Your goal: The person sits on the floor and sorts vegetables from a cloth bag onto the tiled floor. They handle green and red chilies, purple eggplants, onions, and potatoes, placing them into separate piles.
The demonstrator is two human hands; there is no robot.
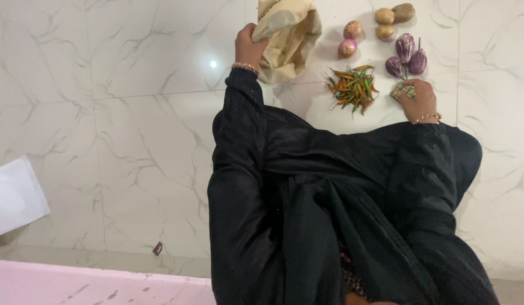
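Head view, left hand (249, 46) fingers clenched on beige cloth bag (289, 35), right hand (420, 100) fingers closed around checked cloth (402, 90)

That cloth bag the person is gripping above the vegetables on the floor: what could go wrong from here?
1. The left hand grips the beige bag by one edge only; it might sag or slip.
2. The potatoes, onions and small aubergines lie loose on smooth marble floor and could roll.
3. The right hand rests close to the chillies; a careless sweep might scatter them.
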